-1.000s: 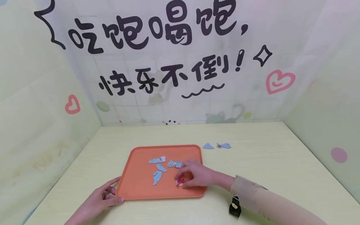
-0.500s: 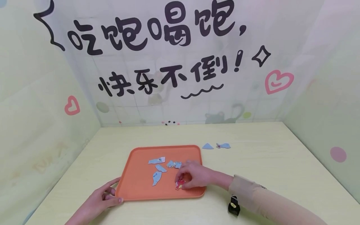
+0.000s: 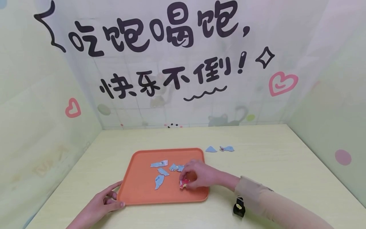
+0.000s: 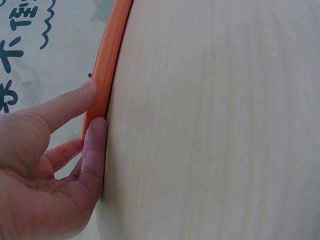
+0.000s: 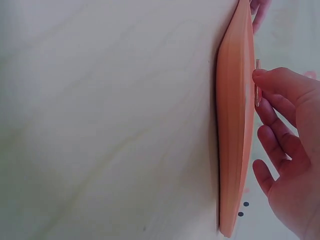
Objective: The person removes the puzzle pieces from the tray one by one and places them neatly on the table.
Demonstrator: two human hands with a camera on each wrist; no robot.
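An orange tray (image 3: 143, 197) lies on the table, with several light-blue puzzle pieces (image 3: 159, 182) on it. At the tray's near left corner my left hand (image 3: 104, 202) holds the rim; the left wrist view shows thumb and fingers of that hand (image 4: 55, 165) about the orange edge. Over the tray's right part, my right hand (image 3: 200, 173) pinches a red puzzle piece (image 3: 184, 183) between thumb and fingers. In the right wrist view this puzzle piece (image 5: 258, 92) is seen edge-on, just apart from the tray. My right fingers partly cover a blue piece (image 3: 179, 168).
Behind the tray's right corner, a blue triangular piece (image 3: 211, 149) and another blue piece (image 3: 227, 148) lie on the pale wooden table (image 3: 257, 159). A black strap-like object (image 3: 239, 208) hangs by the right sleeve. Printed cloth walls enclose the table at back and sides.
My right fingers have closed on the red puzzle piece and raised it slightly off the tray, tilting it. The left hand stays at the tray's corner.
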